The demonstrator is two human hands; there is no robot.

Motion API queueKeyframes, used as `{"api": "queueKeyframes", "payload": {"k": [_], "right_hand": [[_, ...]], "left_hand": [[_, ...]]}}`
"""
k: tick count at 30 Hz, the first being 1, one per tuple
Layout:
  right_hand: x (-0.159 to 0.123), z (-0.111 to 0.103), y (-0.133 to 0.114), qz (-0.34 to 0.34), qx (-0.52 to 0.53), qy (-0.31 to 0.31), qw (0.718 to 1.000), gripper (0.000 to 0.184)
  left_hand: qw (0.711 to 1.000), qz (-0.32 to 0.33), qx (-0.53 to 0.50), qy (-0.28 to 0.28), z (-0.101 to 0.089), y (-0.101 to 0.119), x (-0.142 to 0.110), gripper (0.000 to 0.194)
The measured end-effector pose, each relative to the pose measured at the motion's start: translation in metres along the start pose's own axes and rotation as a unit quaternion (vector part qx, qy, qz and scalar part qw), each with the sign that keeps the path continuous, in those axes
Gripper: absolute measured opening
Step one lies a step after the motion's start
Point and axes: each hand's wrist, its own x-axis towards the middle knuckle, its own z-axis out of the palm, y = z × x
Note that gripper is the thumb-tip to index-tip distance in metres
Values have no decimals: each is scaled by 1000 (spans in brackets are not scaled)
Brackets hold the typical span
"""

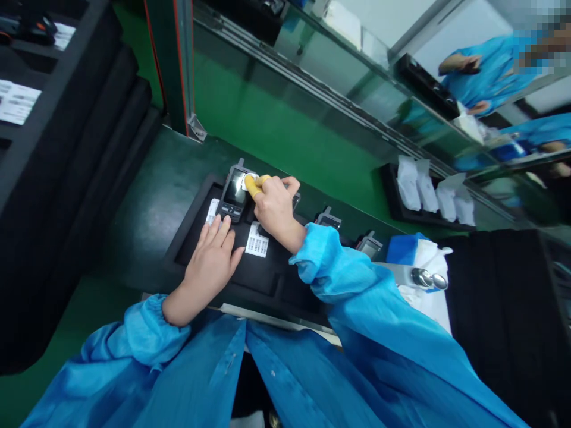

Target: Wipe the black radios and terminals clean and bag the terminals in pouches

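A black handheld radio-like device (234, 193) with a lit screen lies in a black foam tray (196, 202). My right hand (274, 205), with yellow finger cots on its fingers, presses a white cloth (248, 181) against the device's upper screen corner. My left hand (212, 261) rests flat on the foam, fingers apart, just below the device. Its fingertips sit beside a narrow white label (213, 211), and a printed white label card (256, 239) lies next to it. Another device (295, 202) is partly hidden behind my right hand.
Two more devices (329, 219) stand along the tray's far side. To the right are a blue pad (405, 249), white cloth and a metal fitting (428, 279). White bags (428, 190) fill a black tray. Black foam stacks (75, 119) lie left; a blue-gowned co-worker (491, 74) stands beyond glass.
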Motion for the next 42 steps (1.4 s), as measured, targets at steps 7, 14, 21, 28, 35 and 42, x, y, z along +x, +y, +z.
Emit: {"api": "queueKeyframes", "payload": {"k": [7,14,21,28,35,42], "right_hand": [[-52,7,-34,-93,38,-30,994,34],[-9,-4,-11,-17,52,-32,998,40],[-24,-3,-37,-29,70,-73,994,38],[-69,-33,-38,-116,124,-58,984,32],[-163,-76,46,140,90,47,985,43],[-275,-99,107,425,-21,36,904,28]], "left_hand": [[995,-43,-74,57,1,-5,-2,29],[969,-93,-148,176,-2,-10,-10,22],[962,-131,-146,190,-11,-9,-10,26],[971,-128,-89,184,-11,-14,-8,27],[991,-86,-65,82,-16,-11,9,54],[995,-97,-13,32,-14,1,45,74]]}}
